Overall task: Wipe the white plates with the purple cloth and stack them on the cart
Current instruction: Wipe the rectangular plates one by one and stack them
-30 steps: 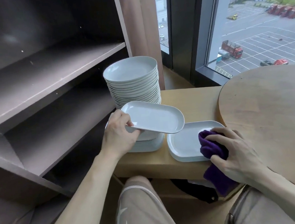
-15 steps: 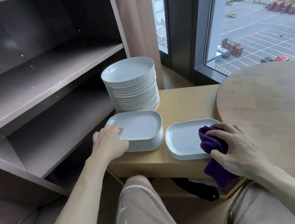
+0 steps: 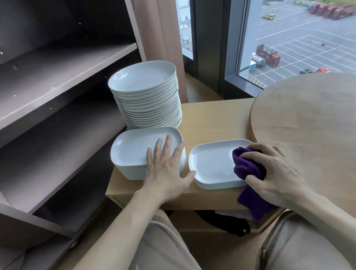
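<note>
Head view, from nearest outward: the right hand [image 3: 274,175] has its fingers curled round the bunched purple cloth [image 3: 248,166] and presses it on the right end of a white plate [image 3: 213,164] — the top one of a short pile at the near edge of the cart [image 3: 213,119]. The cloth's tail hangs off that edge. Most of the dish lies bare to the cloth's left, so the wipe should probably run leftward in long flat strokes, rim included. The pressure is best kept downward rather than sideways, since the pile sits close to the drop.

Just beyond, the left hand [image 3: 165,171] lies with straight, spread fingers on the low stack [image 3: 138,148] beside it, its thumb reaching toward the plate's rim. Shifting it to pin that rim would likely steady the stroke. Farther back stands the tall stack [image 3: 145,94] — best left undisturbed.
</note>
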### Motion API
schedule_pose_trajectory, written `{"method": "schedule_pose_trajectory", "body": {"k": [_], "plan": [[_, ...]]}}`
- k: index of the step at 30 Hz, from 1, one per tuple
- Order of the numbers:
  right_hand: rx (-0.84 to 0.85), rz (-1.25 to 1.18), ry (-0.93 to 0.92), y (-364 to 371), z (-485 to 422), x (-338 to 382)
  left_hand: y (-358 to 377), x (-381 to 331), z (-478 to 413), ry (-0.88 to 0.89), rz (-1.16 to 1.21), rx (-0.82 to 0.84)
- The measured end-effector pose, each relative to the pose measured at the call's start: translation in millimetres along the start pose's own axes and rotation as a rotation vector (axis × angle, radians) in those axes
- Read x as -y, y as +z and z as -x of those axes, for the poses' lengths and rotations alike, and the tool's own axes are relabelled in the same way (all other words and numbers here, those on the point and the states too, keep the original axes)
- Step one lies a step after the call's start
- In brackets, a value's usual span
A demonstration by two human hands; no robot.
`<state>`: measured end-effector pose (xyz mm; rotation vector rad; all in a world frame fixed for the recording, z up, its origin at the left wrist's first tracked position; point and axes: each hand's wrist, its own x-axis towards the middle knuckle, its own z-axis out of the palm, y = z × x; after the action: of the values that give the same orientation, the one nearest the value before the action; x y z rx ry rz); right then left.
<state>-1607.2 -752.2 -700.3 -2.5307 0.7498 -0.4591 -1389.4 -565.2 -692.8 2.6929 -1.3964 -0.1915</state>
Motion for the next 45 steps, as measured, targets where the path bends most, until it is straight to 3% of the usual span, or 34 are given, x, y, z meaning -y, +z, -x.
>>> {"method": "schedule_pose_trajectory", "body": {"k": [4,16,22,28,33,45], "plan": [[-0.02,-0.01,0.026,-1.6,-0.1,0.3,9.8,2.0,-0.7,0.001,-0.072,0.095],[-0.132,-0.158,0.188,-17.4,-15.6,2.9,18.8,-12.7,-9.4,-0.055,-0.226,0.075],[-0.047,0.06,0.155,0.5,-44.8,17.7,23.9,-9.0,-10.4,-0.022,-0.258,0.062],[0.106,0.382,0.235,57.9,-50.0,27.9,23.0,-13.0,-9.9,-0.033,-0.241,0.047],[0.122,0.414,0.268,61.4,-61.0,33.1,19.4,-19.5,-13.3,-0.057,-0.251,0.073],[0.289,0.464,0.014,76.5,-62.0,78.2,16.3,-21.8,-13.6,-0.072,-0.225,0.057]]}}
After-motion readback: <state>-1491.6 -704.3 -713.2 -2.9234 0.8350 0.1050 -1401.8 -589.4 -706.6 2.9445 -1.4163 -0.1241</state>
